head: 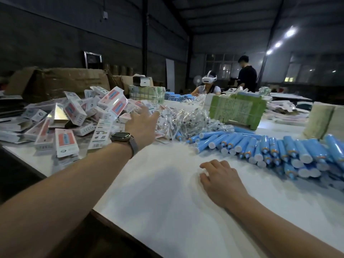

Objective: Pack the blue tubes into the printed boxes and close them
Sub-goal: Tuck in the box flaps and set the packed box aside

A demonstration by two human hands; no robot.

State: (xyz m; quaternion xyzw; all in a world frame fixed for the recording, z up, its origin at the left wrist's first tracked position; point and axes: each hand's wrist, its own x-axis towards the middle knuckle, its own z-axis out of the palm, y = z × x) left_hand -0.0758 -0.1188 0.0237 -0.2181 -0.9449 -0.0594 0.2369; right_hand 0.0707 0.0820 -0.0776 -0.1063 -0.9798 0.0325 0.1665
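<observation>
A heap of printed boxes (74,116), white with red panels, covers the left part of the white table (167,202). Several blue tubes (275,149) with white caps lie piled at the right. My left hand (142,121), a watch on its wrist, is stretched out with fingers spread above the right edge of the box heap and holds nothing. My right hand (217,175) rests palm down on the bare table, fingers loosely bent, a little left of the tubes and apart from them.
Clear plastic packets (188,120) lie heaped behind the tubes. Green bundled stacks (236,108) and brown cartons (55,81) stand farther back. Two other people (208,84) are at the table's far end. The table's dark front edge runs diagonally at the lower left.
</observation>
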